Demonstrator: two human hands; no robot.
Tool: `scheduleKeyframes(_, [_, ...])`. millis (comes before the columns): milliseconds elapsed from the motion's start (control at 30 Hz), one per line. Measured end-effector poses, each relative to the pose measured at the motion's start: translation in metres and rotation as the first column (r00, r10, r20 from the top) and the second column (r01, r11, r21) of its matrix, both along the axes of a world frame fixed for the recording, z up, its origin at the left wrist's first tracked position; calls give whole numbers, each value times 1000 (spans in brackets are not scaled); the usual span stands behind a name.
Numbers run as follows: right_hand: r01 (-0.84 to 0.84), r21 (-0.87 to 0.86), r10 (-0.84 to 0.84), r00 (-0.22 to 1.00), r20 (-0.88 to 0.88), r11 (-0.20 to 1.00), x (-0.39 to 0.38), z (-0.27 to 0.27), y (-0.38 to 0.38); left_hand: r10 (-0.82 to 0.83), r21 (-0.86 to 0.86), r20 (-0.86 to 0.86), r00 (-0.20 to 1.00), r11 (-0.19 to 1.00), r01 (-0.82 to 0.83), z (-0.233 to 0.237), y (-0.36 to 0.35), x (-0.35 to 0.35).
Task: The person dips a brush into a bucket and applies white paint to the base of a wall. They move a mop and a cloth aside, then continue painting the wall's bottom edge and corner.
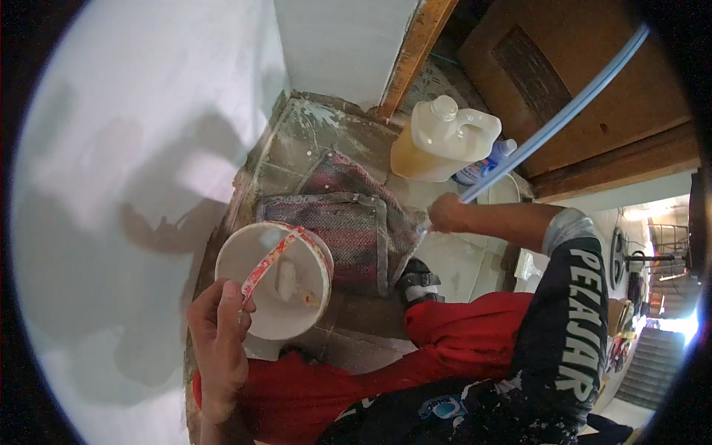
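Note:
My left hand (221, 326) is closed around the paint-spattered red-and-white handle (268, 265) of a white bucket (239, 256). The bucket's mouth faces me, and a pale lump and some residue show inside it. On the right, my right hand (447, 213) grips a long light-blue pole (560, 119) near its lower end. That pole slants up toward the upper right, in front of a jug. Under and beyond the bucket lies a crumpled woven red-grey mat (326, 226), spattered with pale marks.
A cloudy jug (437, 144) of yellowish liquid stands beyond my right hand, beside a blue bottle (475, 169). White walls (148, 148) meet at the left corner. A wooden door frame (417, 55) and brown door (593, 81) are at the upper right. My sandalled foot (419, 282) is by the mat.

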State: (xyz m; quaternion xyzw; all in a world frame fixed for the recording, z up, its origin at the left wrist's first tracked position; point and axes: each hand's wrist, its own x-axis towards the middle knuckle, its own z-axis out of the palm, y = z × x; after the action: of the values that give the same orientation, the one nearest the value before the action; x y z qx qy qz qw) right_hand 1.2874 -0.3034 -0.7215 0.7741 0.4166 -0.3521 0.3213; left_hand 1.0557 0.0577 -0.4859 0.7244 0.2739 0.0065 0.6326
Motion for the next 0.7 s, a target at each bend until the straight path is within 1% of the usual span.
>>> scheduleKeyframes(100, [54,-28,-53,998,13,998,-43,-7,-37,1,-33,12,1000,999,0,-4,-3,2])
scheduleKeyframes(167, [138,-76,-141,989,-38,987,-67,-20,-55,5,26,41,999,1000,-6,-4,-5,6])
scheduleKeyframes(200, [139,-52,-141,988,-57,989,-77,-24,-64,-12,18,49,999,1000,11,-4,-7,7])
scheduleKeyframes(233, [155,-29,-156,986,-52,988,-81,-23,-76,68,27,1,998,997,-68,-3,-11,9])
scheduleKeyframes(267, [106,-27,-107,993,-57,994,-84,-35,-93,133,25,-26,991,991,-133,-3,-17,12])
scheduleKeyframes(300, [67,-36,-69,997,-46,997,-85,-47,-109,117,-18,-109,987,993,-120,-13,-5,5])
scheduleKeyframes(333, [45,-127,-40,998,42,991,-89,-47,-113,86,-65,-184,979,993,-99,-27,8,3])
scheduleKeyframes(367, [116,-89,-112,992,56,989,-89,-45,-123,-14,-96,-209,978,995,-7,-17,2,5])
scheduleKeyframes(400, [171,-100,-171,985,10,980,-89,-42,-128,-99,-112,-238,966,991,74,-5,-3,6])
scheduleKeyframes(433, [206,-87,-204,979,27,975,-93,-35,-127,-122,-125,-200,972,987,98,-6,-2,11])
scheduleKeyframes(467, [233,-69,-231,972,34,970,-99,-33,-127,-144,-86,-224,964,988,128,-5,-2,14])
scheduleKeyframes(500, [256,-107,-254,967,40,961,-103,-29,-132,-162,-45,-243,956,987,156,-3,-6,15])
scheduleKeyframes(567, [313,-179,-313,949,28,933,-113,-57,-149,-181,-56,-205,962,983,173,-16,0,17])
scheduleKeyframes(600, [345,-213,-348,937,20,914,-116,-79,-166,-185,-65,-191,964,982,176,-23,5,18])
scheduleKeyframes(633, [393,-153,-388,920,59,907,-122,-106,-192,-200,-52,-168,965,980,194,-26,9,19])
scheduleKeyframes(667, [434,-94,-426,900,96,896,-124,-121,-210,-239,-66,-175,955,971,231,-29,13,18])
scheduleKeyframes(700, [452,-84,-441,889,122,888,-117,-111,-211,-281,-85,-177,943,959,269,-33,16,19])
